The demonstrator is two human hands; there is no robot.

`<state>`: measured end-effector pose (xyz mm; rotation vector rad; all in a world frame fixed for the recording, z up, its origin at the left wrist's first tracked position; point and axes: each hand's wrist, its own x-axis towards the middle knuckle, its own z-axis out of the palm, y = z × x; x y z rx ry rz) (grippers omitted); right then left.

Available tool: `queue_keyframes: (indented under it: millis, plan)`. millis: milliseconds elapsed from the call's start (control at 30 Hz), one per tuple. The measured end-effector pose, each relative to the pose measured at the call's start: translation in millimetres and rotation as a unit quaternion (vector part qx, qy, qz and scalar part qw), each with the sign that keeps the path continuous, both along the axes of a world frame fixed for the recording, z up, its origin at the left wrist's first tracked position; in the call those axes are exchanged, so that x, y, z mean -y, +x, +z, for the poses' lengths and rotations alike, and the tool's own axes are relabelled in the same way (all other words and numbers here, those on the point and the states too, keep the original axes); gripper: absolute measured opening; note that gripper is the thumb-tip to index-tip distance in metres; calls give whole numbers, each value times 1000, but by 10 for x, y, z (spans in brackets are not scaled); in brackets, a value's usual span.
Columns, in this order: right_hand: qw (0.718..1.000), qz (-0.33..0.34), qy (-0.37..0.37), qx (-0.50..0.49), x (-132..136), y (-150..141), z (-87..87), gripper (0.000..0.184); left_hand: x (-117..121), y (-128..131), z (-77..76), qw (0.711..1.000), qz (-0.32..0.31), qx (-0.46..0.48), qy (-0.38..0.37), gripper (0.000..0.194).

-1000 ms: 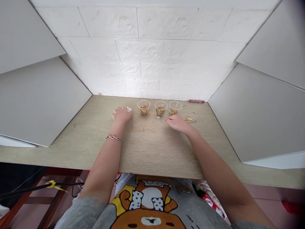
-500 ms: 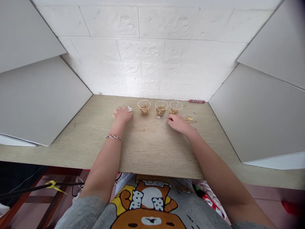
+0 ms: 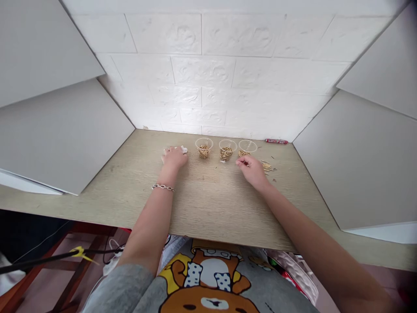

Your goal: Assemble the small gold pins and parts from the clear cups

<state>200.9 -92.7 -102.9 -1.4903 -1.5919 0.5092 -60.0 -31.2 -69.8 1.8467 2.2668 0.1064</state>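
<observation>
My left hand (image 3: 175, 158) rests on the table with its fingers curled over a crumpled white tissue (image 3: 184, 150), which pokes out by the thumb. To its right stand three clear plastic cups in a row: the left cup (image 3: 204, 148), the middle cup (image 3: 226, 150) and the right cup (image 3: 248, 146). Small gold-coloured sticks fill the bottom of each. Just in front of the right cup, my right hand (image 3: 253, 169) is closed in a pinch; whatever its fingertips hold is too small to make out. A loose pile of thin sticks (image 3: 266, 166) lies beside that hand.
A red wrapped tube (image 3: 276, 141) lies against the white brick-pattern wall (image 3: 218, 71). Grey panels (image 3: 61, 134) close in the wooden table (image 3: 221, 204) on both sides. Small dark bits lie scattered near the stick pile and in front of the middle cup.
The view has shifted slightly, so things appear further right. My right hand has turned a little, its fingertips now up at the front of the right cup. My left hand stays on the tissue.
</observation>
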Motion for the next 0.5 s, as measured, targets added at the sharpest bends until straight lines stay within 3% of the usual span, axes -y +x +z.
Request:
queue_keyframes:
  millis: [100, 367, 500]
  plan:
    - [999, -11, 26, 32, 41, 60, -25, 17, 0, 1, 1, 1000, 3, 1, 0, 52]
    - [988, -12, -8, 154, 21, 10, -42, 17, -16, -7, -12, 1000, -3, -6, 3, 52]
    - [994, -45, 10, 103, 47, 15, 3, 19, -29, -12, -16, 1000, -6, -5, -1, 53]
